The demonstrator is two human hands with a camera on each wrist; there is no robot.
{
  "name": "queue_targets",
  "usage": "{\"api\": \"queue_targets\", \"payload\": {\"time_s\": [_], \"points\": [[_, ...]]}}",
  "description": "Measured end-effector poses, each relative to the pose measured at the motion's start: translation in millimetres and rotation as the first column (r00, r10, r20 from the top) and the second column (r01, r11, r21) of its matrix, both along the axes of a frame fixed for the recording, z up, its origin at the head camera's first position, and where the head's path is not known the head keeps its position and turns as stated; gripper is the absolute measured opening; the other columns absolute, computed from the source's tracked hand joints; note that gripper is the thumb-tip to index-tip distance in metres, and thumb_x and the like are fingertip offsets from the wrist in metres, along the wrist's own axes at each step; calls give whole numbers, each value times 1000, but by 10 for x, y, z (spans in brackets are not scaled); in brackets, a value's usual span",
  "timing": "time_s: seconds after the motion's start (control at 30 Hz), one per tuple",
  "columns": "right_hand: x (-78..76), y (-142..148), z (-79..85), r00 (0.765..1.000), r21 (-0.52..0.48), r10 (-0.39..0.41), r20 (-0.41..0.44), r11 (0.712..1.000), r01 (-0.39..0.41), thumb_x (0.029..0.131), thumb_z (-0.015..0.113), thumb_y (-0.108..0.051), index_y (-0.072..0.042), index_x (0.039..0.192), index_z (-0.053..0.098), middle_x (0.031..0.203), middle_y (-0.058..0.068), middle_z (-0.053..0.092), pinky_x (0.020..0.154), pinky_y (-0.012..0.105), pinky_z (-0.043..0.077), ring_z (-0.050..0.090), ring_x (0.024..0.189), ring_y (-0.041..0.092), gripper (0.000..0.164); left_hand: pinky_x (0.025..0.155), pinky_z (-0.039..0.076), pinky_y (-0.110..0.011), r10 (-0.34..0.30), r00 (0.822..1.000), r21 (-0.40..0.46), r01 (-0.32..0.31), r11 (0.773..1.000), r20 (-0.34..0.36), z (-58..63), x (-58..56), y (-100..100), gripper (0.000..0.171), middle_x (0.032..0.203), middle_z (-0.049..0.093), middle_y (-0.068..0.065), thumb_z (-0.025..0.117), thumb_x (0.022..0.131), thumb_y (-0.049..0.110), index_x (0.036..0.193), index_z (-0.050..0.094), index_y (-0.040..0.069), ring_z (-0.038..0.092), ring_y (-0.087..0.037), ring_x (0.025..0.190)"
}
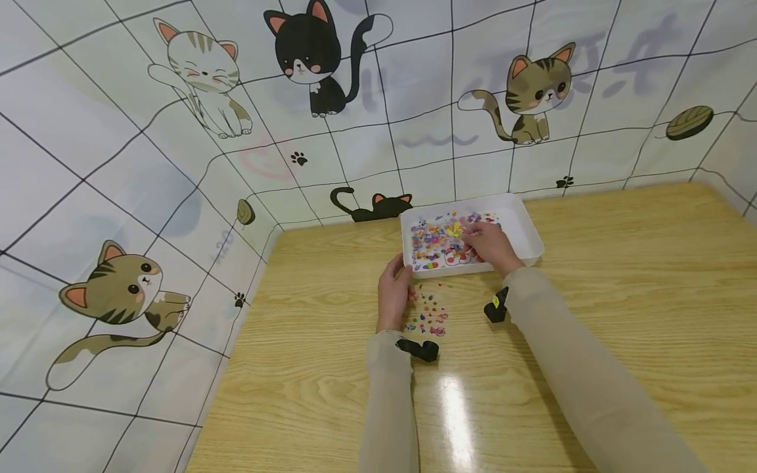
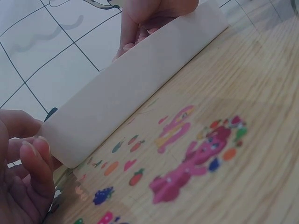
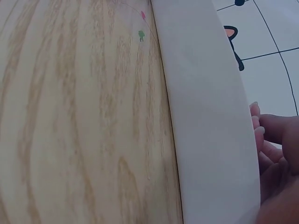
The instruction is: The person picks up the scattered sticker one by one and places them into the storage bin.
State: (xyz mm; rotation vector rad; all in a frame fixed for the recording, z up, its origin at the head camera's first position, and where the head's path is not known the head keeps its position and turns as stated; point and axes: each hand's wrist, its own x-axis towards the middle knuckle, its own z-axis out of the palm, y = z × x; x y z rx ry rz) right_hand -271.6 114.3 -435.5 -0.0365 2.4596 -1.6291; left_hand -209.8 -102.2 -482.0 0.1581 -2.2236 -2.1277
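Observation:
A shallow white tray (image 1: 526, 243) stands against the wall, its floor covered with many small colourful pieces (image 1: 434, 240). At its front left corner my left hand (image 1: 393, 292) holds the tray, fingers along the side wall and thumb near the front. My right hand (image 1: 487, 243) reaches over the front wall and pinches a small yellow piece (image 1: 454, 230) above the others. The front wall hides part of the right fingers in the right wrist view. In front of the tray lies a clear sheet with fruit shapes and a pink pony figure (image 2: 187, 168).
The wooden table (image 1: 307, 381) extends to both sides and in front of the tray. A wall covering with cat drawings (image 1: 310, 52) rises behind and at the left. Black wrist cameras (image 1: 426, 351) are strapped at both sleeves.

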Motion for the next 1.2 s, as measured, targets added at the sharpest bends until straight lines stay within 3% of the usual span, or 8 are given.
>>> {"api": "queue_targets", "payload": {"time_s": [0.63, 0.83, 1.0, 1.2], "points": [[-64, -69, -42, 999, 125, -11, 47, 992, 5, 92, 47, -30, -8, 107, 55, 84, 15, 60, 55, 38, 45, 54, 60, 21, 28, 38, 42, -26, 0, 1000, 27, 0, 1000, 7, 25, 2, -6, 42, 127, 49, -3, 49, 92, 26, 133, 43, 20, 45, -13, 44], [-40, -59, -39, 999, 166, 12, 42, 986, -18, 92, 49, -30, -8, 110, 54, 85, 14, 62, 64, 42, 45, 57, 68, 26, 29, 41, 45, -31, -12, 1000, 13, 11, 1000, 16, 185, 86, 11, 43, 128, 48, -10, 48, 93, 21, 134, 41, 13, 46, -16, 45], [-32, -66, -41, 998, 139, 39, 39, 989, -44, 93, 47, -28, -6, 113, 53, 87, 15, 63, 65, 39, 47, 58, 72, 27, 31, 42, 46, -33, 0, 1000, -1, 0, 1000, 12, 278, 147, 30, 41, 128, 47, -11, 48, 92, 22, 132, 44, 15, 46, -16, 45], [-39, -44, -43, 997, 98, 50, 59, 994, -56, 94, 42, -30, -4, 119, 51, 89, 16, 62, 67, 38, 49, 58, 73, 26, 37, 42, 45, -31, -11, 1000, 3, 11, 1000, 29, 209, 99, 12, 43, 129, 47, -9, 47, 93, 21, 134, 41, 14, 46, -16, 46]]}}
